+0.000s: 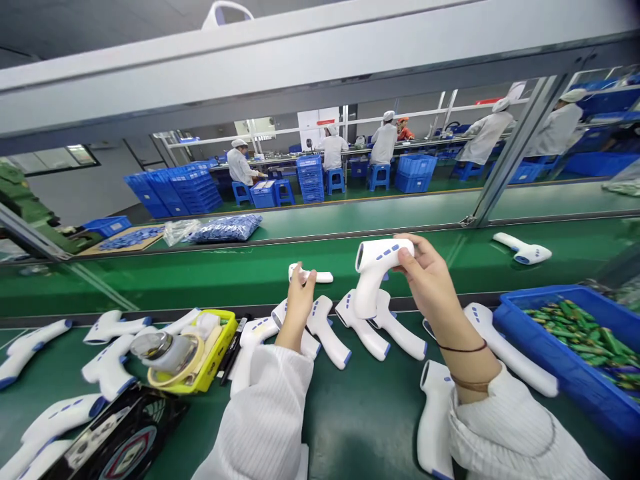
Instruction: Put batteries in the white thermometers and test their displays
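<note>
My right hand [429, 279] holds a white thermometer gun [376, 275] by its head, raised above the green bench, handle pointing down. My left hand [299, 298] reaches forward and grips a small white cover piece [313, 275] lying on the conveyor belt [250, 273]. Several more white thermometer guns [350, 327] lie side by side on the green bench top just in front of my hands. Both arms wear white striped sleeves.
A blue bin [525, 327] of green circuit boards stands at right. A yellow tray [220, 353] with tape rolls and a metal cup sits at left, beside more guns [107, 327]. One gun [523, 249] lies on the belt far right. Workers in white sit beyond.
</note>
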A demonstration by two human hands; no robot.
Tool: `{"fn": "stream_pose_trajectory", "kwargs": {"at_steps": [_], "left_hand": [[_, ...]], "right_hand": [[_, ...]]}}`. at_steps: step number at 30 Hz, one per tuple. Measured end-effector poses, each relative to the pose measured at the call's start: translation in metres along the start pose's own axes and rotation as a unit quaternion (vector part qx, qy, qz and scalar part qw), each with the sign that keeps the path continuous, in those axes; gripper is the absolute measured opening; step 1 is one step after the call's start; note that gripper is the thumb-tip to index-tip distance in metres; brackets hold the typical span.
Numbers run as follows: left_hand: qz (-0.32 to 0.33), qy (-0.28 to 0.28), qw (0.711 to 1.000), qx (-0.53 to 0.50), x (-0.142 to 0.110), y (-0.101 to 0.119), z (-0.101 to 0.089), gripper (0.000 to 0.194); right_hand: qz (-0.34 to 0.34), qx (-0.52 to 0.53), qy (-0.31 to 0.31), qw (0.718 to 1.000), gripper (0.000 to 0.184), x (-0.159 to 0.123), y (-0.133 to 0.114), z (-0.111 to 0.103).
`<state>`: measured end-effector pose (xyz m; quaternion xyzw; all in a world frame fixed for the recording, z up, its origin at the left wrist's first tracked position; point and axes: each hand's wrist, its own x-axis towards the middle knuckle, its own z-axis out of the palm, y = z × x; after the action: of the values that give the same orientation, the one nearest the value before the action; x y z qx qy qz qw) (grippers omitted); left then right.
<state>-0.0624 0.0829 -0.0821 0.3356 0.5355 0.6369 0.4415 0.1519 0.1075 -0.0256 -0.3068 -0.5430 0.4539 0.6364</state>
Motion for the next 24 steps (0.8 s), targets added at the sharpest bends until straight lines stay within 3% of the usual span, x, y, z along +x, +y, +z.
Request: {"fn": "stream_pose_trajectory", "kwargs": {"at_steps": [3, 4, 5, 8, 11, 16, 24], "left_hand": [[-0.011, -0.172, 0.984, -0.037, -0.037, 0.031, 0.019, 0.056], [0.005, -0.250, 0.966, -0.065, -0.050, 0.040, 0.025, 0.060], [0.032, -0.286, 0.955, -0.072, -0.062, 0.047, 0.030, 0.064], [0.131, -0.234, 0.963, -0.041, -0.089, 0.057, 0.039, 0.061], [0.175, -0.177, 0.968, -0.014, -0.099, 0.059, 0.043, 0.050], [0.197, -0.205, 0.958, 0.040, -0.106, 0.060, 0.045, 0.057], [0.232, -0.210, 0.949, 0.037, -0.115, 0.063, 0.048, 0.057]], "right_hand": [[0.053, 0.085, -0.043, 0.994, 0.046, -0.009, 0.001, 0.013], [0.065, 0.106, -0.062, 0.990, 0.046, -0.013, 0.001, 0.018], [0.075, 0.121, -0.082, 0.987, 0.046, -0.017, 0.001, 0.023], [0.094, 0.132, -0.136, 0.977, 0.040, -0.027, 0.000, 0.033], [0.085, 0.123, -0.139, 0.979, 0.034, -0.032, -0.002, 0.038], [0.110, 0.175, -0.098, 0.973, 0.037, -0.034, -0.011, 0.038], [0.167, 0.276, -0.057, 0.945, 0.036, -0.037, -0.016, 0.040]]}}
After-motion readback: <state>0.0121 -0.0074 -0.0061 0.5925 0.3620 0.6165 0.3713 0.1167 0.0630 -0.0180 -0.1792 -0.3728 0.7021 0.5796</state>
